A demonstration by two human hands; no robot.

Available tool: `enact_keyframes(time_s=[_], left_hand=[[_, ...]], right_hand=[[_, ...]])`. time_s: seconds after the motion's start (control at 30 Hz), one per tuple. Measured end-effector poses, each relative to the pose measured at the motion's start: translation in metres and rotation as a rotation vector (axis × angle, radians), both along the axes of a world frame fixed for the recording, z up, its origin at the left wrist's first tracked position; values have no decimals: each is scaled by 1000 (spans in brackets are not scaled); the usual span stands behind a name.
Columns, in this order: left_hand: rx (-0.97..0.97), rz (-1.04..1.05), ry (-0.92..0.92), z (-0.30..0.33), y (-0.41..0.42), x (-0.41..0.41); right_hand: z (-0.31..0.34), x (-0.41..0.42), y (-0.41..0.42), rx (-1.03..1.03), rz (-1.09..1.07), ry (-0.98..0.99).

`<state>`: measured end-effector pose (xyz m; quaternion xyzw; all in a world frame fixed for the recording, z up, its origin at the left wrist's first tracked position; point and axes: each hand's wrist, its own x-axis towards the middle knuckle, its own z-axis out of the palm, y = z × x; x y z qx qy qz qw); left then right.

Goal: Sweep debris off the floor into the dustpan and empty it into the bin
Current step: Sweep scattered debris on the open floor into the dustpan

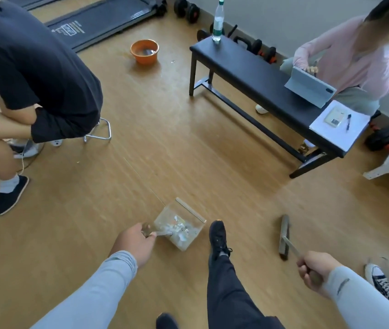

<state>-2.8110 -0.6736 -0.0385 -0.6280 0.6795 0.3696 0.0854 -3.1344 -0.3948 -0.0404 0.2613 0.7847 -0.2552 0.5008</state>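
**Dustpan loaded, bin run next**

Near the wearer, the left hand [135, 243] grips the handle of the clear dustpan [180, 227], which holds pale debris [176, 227] and sits low over the wooden floor [165, 150]. At right, the right hand [315, 273] is clenched round the brush [284, 237] handle. Sweeping looks finished. Far off stands an orange basin [144, 51], probably the bin; carrying the pan there calls for keeping it level.

No text can be read anywhere. The treadmill [98, 22] by the far wall carries white printing at its near end, too blurred to make out. The card [334, 118] lying on the paper [338, 129] at the bench's [255, 67] near end shows a small square code, illegible.
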Motion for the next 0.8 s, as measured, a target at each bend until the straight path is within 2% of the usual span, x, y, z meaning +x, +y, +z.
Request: enact_keyframes(time_s=[0.37, 0.53, 0.7, 0.8], left_hand=[[37, 245, -72, -19, -106, -90], [57, 272, -110, -24, -143, -106], [103, 305, -130, -18, -157, -102], [114, 320, -111, -17, -157, -107]], right_hand=[[-29, -149, -301, -118, -15, -13], [-54, -176, -409, -153, 27, 15], [-80, -167, -488, -149, 176, 58], [-94, -162, -525, -146, 420, 100]])
